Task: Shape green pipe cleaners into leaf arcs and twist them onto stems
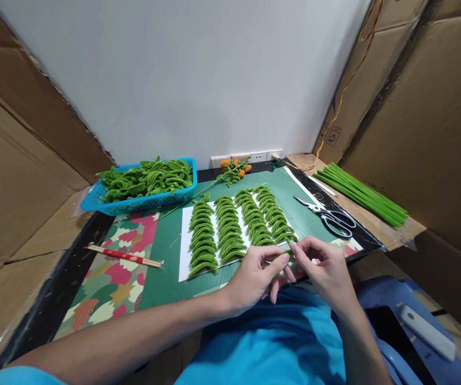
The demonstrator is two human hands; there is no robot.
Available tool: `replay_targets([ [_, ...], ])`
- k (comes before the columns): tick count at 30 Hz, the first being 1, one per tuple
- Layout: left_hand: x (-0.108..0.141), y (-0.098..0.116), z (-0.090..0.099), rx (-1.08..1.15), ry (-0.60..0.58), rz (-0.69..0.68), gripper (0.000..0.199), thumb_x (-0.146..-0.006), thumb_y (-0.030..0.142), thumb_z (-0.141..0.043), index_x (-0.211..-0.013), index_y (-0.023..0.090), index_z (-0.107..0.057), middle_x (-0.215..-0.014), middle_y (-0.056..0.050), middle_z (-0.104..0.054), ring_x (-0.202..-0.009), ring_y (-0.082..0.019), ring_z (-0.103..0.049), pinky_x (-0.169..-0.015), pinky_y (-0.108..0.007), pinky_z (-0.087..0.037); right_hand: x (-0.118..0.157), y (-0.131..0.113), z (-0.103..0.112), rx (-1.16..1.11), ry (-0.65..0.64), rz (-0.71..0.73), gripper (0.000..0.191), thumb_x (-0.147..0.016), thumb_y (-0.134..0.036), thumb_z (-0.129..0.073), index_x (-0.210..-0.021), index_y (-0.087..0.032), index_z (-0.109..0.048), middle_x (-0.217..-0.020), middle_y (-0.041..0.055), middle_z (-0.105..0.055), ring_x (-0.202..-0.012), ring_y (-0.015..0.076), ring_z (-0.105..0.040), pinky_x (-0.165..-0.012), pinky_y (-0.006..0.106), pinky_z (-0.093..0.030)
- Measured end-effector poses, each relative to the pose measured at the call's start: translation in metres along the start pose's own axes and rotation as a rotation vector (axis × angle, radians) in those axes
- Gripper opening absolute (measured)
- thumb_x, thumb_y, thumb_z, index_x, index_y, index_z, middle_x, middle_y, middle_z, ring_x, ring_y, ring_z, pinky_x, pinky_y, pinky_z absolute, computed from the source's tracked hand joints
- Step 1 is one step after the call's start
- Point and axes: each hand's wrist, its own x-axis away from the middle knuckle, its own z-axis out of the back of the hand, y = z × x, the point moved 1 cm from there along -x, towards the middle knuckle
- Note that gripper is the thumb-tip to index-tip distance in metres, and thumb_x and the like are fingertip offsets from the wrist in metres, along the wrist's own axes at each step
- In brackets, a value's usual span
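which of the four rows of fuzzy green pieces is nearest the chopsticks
The leftmost row of fuzzy green pieces; the other three rows lie farther right, away from the red-sleeved chopsticks.

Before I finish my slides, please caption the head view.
Left hand and right hand hold a green piece near four columns of green strips on white paper.

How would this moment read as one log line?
left hand: pinching fuzzy green strip; right hand: at same strip; nearby: four columns of curved fuzzy green strips on white rectangular sheet
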Motion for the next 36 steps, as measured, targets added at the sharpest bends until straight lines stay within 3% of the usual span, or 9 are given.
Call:
replay_targets([
  [5,0.000,-0.001,-0.001,0.032,-0.038,-0.003,0.041,-0.105,0.055,-0.057,-0.112,0.015,-0.064,-0.089,-0.009,-0.079,-0.039,-0.007,-0.059,-0.036,-0.017,-0.036,0.000,-0.001,-0.001,0.013,0.031,0.030,0.037,-0.100,-0.043,-0.068,-0.073,-0.019,-0.063,-0.063,-0.0014,-0.057,-0.057,0.0124,-0.052,-0.051,0.023,-0.041],
  [11,0.000,-0.004,-0.001,0.074,-0.016,-0.041,0.037,-0.102,0.054,-0.063,-0.107,0.018,-0.055,-0.082,-0.002,-0.073,-0.041,-0.006,-0.059,-0.036,-0.014,-0.034,0.002,-0.001,0.000,0.113,-0.037,0.104,0.035,-0.103,-0.038,-0.065,-0.074,-0.020,-0.063,-0.066,-0.0010,-0.061,-0.060,0.0124,-0.053,-0.055,0.024,-0.041],
  [19,0.000,-0.004,-0.002,0.096,0.044,-0.055,0.041,-0.095,0.053,-0.074,-0.106,0.015,-0.059,-0.078,0.001,-0.068,-0.039,-0.003,-0.052,-0.037,-0.015,-0.039,0.005,-0.005,-0.006,0.145,0.080,0.269,0.031,-0.102,-0.025,-0.066,-0.072,-0.020,-0.061,-0.063,-0.0026,-0.057,-0.056,0.0111,-0.050,-0.055,0.024,-0.041],
  [25,-0.003,0.006,-0.001,0.142,0.070,-0.006,0.045,-0.089,0.054,-0.079,-0.097,0.013,-0.063,-0.074,-0.002,-0.071,-0.037,-0.006,-0.052,-0.033,-0.016,-0.034,0.005,-0.002,-0.008,0.151,0.083,0.320,0.029,-0.103,-0.022,-0.065,-0.075,-0.020,-0.062,-0.065,-0.0026,-0.057,-0.057,0.0106,-0.050,-0.055,0.024,-0.042],
  [28,-0.006,0.017,0.003,0.169,0.050,-0.009,0.041,-0.089,0.050,-0.079,-0.092,0.013,-0.064,-0.074,-0.003,-0.071,-0.039,-0.006,-0.054,-0.035,-0.016,-0.037,0.006,0.000,-0.003,0.082,0.055,0.291,0.008,-0.105,-0.023,-0.062,-0.102,-0.021,-0.069,-0.082,-0.0002,-0.064,-0.060,0.0107,-0.056,-0.055,0.023,-0.046],
  [31,-0.009,0.030,0.010,0.180,0.023,0.005,0.036,-0.087,0.044,-0.081,-0.091,0.013,-0.064,-0.071,-0.001,-0.068,-0.041,-0.007,-0.055,-0.036,-0.017,-0.038,0.004,-0.002,0.006,0.046,0.027,0.374,0.041,-0.104,-0.023,-0.066,-0.144,-0.028,-0.058,-0.123,0.0084,-0.065,-0.072,0.0118,-0.065,-0.062,0.026,-0.057],
  [33,-0.009,0.039,0.015,0.178,-0.009,0.007,0.033,-0.087,0.041,-0.082,-0.090,0.014,-0.063,-0.067,0.001,-0.065,-0.041,-0.007,-0.053,-0.037,-0.017,-0.038,-0.001,-0.006,0.014,0.144,-0.058,0.463,0.053,-0.102,-0.022,-0.070,-0.152,-0.031,-0.054,-0.141,0.0120,-0.058,-0.084,0.0147,-0.070,-0.069,0.028,-0.061],
  [36,-0.009,0.048,0.021,0.142,-0.112,0.016,0.030,-0.089,0.038,-0.080,-0.089,0.016,-0.060,-0.060,0.005,-0.059,-0.040,-0.006,-0.049,-0.038,-0.016,-0.037,-0.010,-0.016,0.025,0.361,-0.142,0.601,0.047,-0.104,-0.016,-0.063,-0.149,-0.030,-0.059,-0.145,0.0131,-0.059,-0.097,0.0180,-0.073,-0.079,0.031,-0.062],
])
